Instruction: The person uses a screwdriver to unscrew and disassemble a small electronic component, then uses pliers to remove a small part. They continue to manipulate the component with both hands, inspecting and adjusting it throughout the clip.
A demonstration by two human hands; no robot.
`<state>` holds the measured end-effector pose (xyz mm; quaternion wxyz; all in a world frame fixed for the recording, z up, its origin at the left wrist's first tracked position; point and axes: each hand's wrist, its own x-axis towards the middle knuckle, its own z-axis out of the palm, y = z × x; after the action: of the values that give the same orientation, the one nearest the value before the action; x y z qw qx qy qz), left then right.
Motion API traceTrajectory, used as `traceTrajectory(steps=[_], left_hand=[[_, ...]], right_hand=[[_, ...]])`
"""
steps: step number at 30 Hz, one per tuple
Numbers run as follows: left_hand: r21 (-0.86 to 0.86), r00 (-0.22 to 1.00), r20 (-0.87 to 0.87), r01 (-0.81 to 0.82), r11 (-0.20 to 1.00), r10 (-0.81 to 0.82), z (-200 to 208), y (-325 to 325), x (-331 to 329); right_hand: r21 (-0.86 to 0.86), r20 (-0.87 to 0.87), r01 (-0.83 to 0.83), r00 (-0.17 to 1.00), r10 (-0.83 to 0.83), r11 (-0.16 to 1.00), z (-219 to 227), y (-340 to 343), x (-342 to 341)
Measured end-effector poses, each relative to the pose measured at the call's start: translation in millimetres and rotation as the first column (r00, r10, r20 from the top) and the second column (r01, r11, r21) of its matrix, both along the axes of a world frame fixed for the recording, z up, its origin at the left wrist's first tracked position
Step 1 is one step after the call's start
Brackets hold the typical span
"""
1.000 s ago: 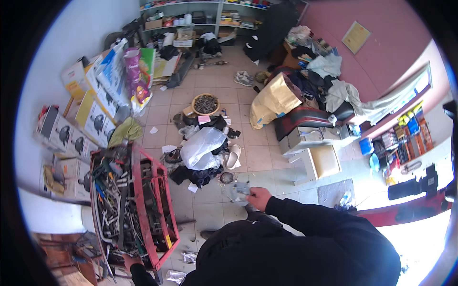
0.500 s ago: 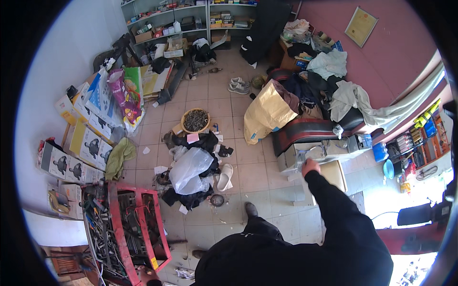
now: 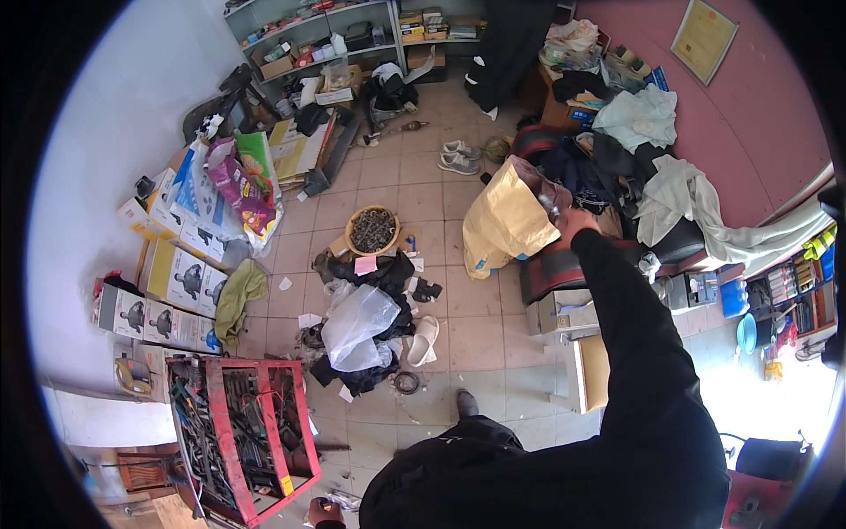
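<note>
My right hand (image 3: pixel 577 222), at the end of an outstretched arm, is closed at the mouth of a tan paper sack (image 3: pixel 502 220). A small clear, shiny piece of plastic (image 3: pixel 552 204) shows at its fingertips, in front of the sack's opening. The sack leans against a dark red and black couch (image 3: pixel 551 280) heaped with clothes. My left hand (image 3: pixel 324 511) is low by the near corner of a red tool cart (image 3: pixel 295 423), fingers curled. What it holds, if anything, is too small to make out.
A grey cabinet (image 3: pixel 564 310) with a pulled-out drawer (image 3: pixel 592 375) stands below my right arm. On the tiled floor lie a plastic bag (image 3: pixel 359 326) over dark cloths, white slippers (image 3: pixel 423 341), and a basket of small metal parts (image 3: pixel 372 231). Boxes (image 3: pixel 185 273) line the left wall.
My right hand has moved from above the grey cabinet forward to the sack's mouth, with the clear plastic still at its fingers. My left hand has shifted right, away from the tool cart's edge.
</note>
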<state>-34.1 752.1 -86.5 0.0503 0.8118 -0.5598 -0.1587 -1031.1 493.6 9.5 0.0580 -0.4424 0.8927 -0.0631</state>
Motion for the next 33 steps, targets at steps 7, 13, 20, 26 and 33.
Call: traceTrajectory(steps=[7, 13, 20, 26, 33], left_hand=[[-0.108, 0.966, -0.259, 0.002, 0.994, -0.030, 32.6, -59.4, -89.1], [-0.352, 0.794, -0.522, 0.133, 0.926, -0.312, 138.7, -154.0, -227.7], [-0.605, 0.615, -0.481, 0.282, 0.744, -0.624, 282.8, -173.7, -314.6], [-0.644, 0.520, -0.514, 0.291, 0.707, -0.682, 309.8, -151.0, -283.5], [-0.435, -0.017, -0.900, 0.091, 0.896, -0.435, 306.3, -103.8, -213.6]], right_hand=[[0.105, 0.111, -0.209, 0.974, 0.197, 0.972, -46.0, 66.8, 28.9], [-0.263, 0.395, -0.496, 0.727, 0.561, 0.827, -13.1, 66.6, 163.4], [-0.475, 0.870, -0.359, -0.325, 0.370, 0.803, 135.6, 88.1, 414.7], [-0.229, 0.802, -0.313, -0.598, -0.004, 0.922, 203.7, 92.7, 481.1], [-0.243, 0.821, -0.399, -0.570, -0.032, 0.884, 217.3, 112.0, 556.9]])
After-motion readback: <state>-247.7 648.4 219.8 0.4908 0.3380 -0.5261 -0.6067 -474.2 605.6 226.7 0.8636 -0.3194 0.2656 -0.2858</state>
